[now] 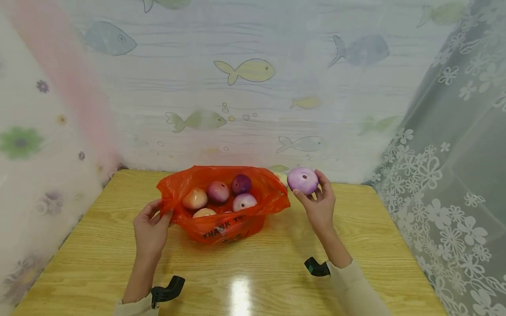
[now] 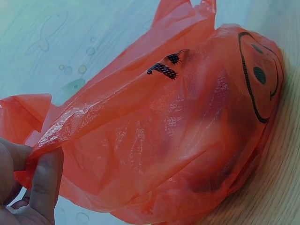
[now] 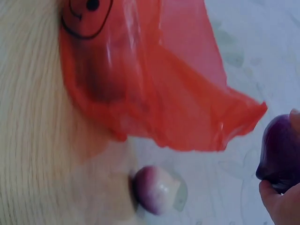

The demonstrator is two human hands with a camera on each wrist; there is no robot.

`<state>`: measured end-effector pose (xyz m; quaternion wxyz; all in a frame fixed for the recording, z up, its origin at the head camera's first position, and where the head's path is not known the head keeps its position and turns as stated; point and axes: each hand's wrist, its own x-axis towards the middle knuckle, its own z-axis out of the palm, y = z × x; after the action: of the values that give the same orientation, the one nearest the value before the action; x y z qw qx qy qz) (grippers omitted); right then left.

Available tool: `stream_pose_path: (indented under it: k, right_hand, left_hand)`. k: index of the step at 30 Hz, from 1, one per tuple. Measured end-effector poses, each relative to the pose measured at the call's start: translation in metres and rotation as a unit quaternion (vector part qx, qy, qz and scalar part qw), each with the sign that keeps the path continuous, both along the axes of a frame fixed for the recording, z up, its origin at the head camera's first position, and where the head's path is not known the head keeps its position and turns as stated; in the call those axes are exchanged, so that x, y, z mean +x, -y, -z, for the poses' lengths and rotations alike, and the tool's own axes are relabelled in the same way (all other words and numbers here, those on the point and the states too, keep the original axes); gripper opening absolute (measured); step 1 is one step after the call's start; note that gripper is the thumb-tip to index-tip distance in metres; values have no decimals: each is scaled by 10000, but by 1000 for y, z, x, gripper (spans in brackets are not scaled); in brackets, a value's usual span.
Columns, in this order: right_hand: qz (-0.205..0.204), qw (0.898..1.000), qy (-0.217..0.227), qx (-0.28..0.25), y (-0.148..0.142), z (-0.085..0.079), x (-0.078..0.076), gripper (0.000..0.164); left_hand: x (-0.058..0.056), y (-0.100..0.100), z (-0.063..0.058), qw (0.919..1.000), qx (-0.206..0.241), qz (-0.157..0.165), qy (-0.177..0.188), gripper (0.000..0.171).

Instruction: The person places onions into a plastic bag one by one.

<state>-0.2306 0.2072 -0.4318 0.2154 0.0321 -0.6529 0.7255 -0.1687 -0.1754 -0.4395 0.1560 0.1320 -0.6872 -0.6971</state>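
Observation:
A red plastic bag [image 1: 272, 204] with black "THANK YOU" print lies on the table, its mouth spread wide. Inside it are several onions, such as a reddish one [image 1: 218, 192], a dark purple one [image 1: 241, 184] and a yellowish one [image 1: 195, 199]. My left hand [image 1: 152, 228] pinches the bag's left edge between thumb and fingers, seen closely in the left wrist view. To the right of the bag, my right hand [image 1: 321, 206] holds a purple onion [image 1: 302, 181] above the table, apart from the bag. The right wrist view shows this onion [image 3: 280, 150] only in part.
Behind the bag's right edge, another purple-and-white onion [image 3: 154, 190] sits on the wooden table [image 1: 99, 245]; the head view shows only a bit of it. A patterned curtain [image 1: 245, 131] stands along the far edge, and a lacy one [image 1: 446, 210] hangs at the right.

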Motion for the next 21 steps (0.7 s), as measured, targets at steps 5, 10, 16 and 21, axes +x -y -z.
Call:
stream_pose_path:
  k: [5, 10, 16, 21]
  right_hand:
    - [-322, 9989, -287, -157, 10, -7, 11, 78]
    - [-591, 9966, -510, -252, 19, -12, 21, 77]
    - [-970, 9917, -778, -329, 33, -15, 32, 76]
    - [-1286, 9863, -1001, -264, 47, -11, 37, 77]
  left_hand:
    - [0, 0, 0, 10000, -23, 2, 11, 32]
    - [0, 1, 2, 9999, -105, 8, 96, 33]
    - [0, 2, 2, 9998, -109, -1, 167, 33]
    - [0, 2, 2, 9998, -121, 34, 142, 34]
